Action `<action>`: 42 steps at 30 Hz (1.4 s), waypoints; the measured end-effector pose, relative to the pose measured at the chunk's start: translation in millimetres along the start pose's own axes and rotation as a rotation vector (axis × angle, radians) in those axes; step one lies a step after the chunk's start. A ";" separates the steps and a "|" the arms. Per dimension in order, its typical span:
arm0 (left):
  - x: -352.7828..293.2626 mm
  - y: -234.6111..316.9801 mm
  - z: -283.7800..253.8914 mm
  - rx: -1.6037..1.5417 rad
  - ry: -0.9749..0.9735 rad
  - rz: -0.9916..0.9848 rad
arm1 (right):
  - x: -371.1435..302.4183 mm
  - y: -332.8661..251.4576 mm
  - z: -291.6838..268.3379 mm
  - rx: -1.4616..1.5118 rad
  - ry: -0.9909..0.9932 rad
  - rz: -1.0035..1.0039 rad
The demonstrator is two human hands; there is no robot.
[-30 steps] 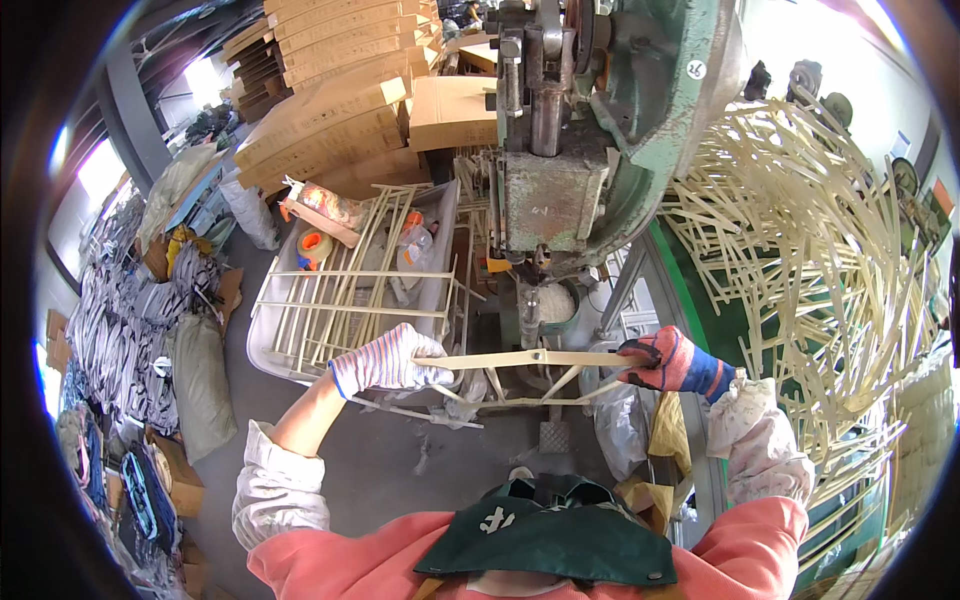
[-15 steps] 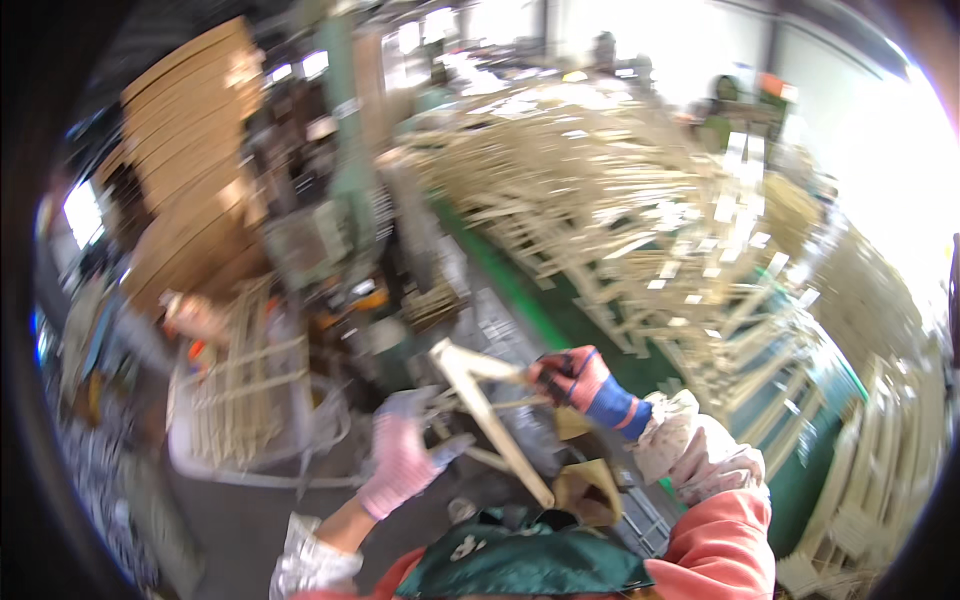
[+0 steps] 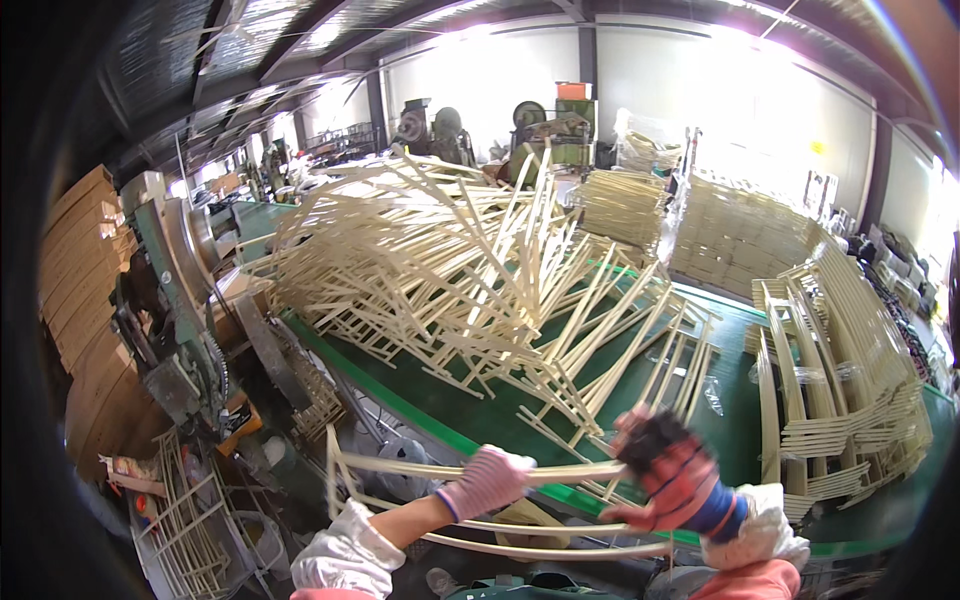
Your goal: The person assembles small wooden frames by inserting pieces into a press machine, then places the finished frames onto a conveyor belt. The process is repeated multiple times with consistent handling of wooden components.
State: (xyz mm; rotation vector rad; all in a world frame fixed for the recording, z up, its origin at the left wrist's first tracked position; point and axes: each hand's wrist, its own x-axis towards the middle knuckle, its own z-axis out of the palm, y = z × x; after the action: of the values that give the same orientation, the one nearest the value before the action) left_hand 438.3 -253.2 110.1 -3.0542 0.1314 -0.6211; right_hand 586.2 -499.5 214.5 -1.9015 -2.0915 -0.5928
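Observation:
My left hand (image 3: 487, 484), in a pink striped glove, is closed round the upper bar of a cream-coloured slender frame (image 3: 585, 552). The frame is made of long, slightly curved bars and lies across in front of me, above the near edge of the green table. At its right end is my right hand (image 3: 675, 475), in a red and blue glove with a black patch. It is blurred by motion, thumb and fingers apart. Part of the frame's end is hidden behind it.
A large tangled heap of similar cream frames (image 3: 420, 260) covers the green table (image 3: 735, 410). Neat stacks of frames (image 3: 830, 370) stand at the right. On the left are a machine (image 3: 185, 310), piled brown cardboard (image 3: 85, 260) and a pale bin (image 3: 215, 560) holding more frames.
My view has swung right and up toward the heap. The frame, upright and angled before, now lies across in front of me. My left hand has taken hold of its bar; my right hand has loosened.

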 end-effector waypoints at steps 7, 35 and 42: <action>100.4 20.5 -28.4 0.313 -0.062 0.559 | -68.3 -23.3 92.1 0.406 -0.126 0.528; 200.1 -377.9 -175.6 0.605 0.428 -0.028 | 504.7 282.2 169.0 0.075 -0.075 0.094; 266.1 -405.3 -175.5 0.799 0.125 -0.085 | 501.6 301.4 150.2 0.553 -0.281 0.236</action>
State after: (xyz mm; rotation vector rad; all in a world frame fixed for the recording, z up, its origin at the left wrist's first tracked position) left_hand 645.3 126.6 390.8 -2.2591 -0.2002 -0.6616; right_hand 839.5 33.4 344.4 -1.9195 -1.8690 0.2961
